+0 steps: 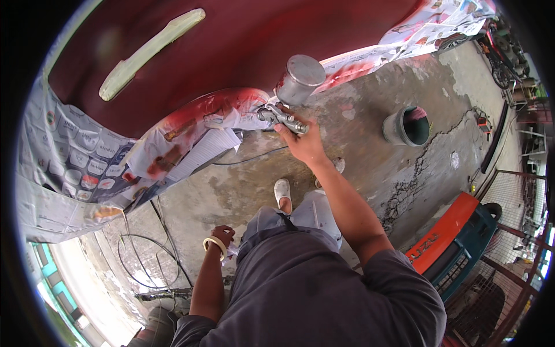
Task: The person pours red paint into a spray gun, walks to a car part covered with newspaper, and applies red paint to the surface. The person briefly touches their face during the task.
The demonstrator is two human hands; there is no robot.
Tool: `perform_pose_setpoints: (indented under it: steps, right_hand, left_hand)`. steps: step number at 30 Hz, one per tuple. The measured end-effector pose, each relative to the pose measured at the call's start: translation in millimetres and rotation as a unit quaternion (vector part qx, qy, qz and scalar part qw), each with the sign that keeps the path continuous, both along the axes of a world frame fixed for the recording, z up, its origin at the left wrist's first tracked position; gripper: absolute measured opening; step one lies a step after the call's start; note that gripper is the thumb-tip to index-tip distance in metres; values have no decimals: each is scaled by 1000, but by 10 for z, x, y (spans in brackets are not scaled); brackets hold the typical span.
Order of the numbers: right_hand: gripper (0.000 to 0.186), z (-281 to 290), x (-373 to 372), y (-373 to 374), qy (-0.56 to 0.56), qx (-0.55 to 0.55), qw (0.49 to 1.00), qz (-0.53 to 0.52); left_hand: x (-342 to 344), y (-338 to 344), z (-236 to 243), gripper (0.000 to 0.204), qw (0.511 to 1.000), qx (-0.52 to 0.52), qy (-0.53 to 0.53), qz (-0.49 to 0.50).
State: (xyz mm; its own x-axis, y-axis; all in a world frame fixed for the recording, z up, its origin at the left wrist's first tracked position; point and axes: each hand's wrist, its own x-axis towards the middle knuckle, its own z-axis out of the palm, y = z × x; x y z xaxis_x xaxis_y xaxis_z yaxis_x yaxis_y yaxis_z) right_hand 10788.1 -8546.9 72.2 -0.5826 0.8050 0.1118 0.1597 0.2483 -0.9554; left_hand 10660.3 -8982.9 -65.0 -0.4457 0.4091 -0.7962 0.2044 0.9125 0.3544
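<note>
My right hand (303,141) is stretched forward and grips a metal spray gun (286,113) with a round silver cup (300,78) on top. The gun's nozzle points left at a dark red car body panel (231,46) whose lower edge is masked with newspaper (191,130). A pale taped strip (150,52) lies across the panel. My left hand (222,237) hangs low by my hip, closed around a white rag, with a roll of masking tape (214,246) worn on its wrist. A thin hose (248,157) trails from the gun over the floor.
The floor is cracked, stained concrete (370,173). A grey bucket (407,126) stands to the right. An orange and teal car bumper (457,237) lies at the lower right beside wire fencing. Coiled hose (144,260) rests at the lower left. More masking paper (428,26) covers the upper right.
</note>
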Motion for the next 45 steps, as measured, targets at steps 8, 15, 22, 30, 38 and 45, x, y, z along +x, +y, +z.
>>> perform_pose_setpoints:
  steps: [8, 15, 22, 30, 38, 45]
  right_hand:
    - [39, 295, 256, 773, 7, 42, 993, -113]
    - [38, 363, 433, 1644, 25, 140, 973, -184]
    - [33, 546, 242, 1476, 42, 170, 968, -181]
    - [41, 640, -57, 179, 44, 51, 995, -79]
    - [46, 492, -208, -354, 13, -85, 996, 35]
    - [38, 540, 143, 751, -39, 42, 992, -110]
  left_hand:
    - [48, -72, -120, 27, 999, -5, -19, 34]
    - [97, -186, -251, 24, 999, 5, -8, 49]
    - [94, -460, -440, 27, 996, -16, -35, 86]
    - [86, -437, -565, 23, 997, -12, -20, 71]
    - [124, -237, -567, 23, 996, -7, -33, 84]
    - [225, -237, -576, 21, 995, 3, -6, 97]
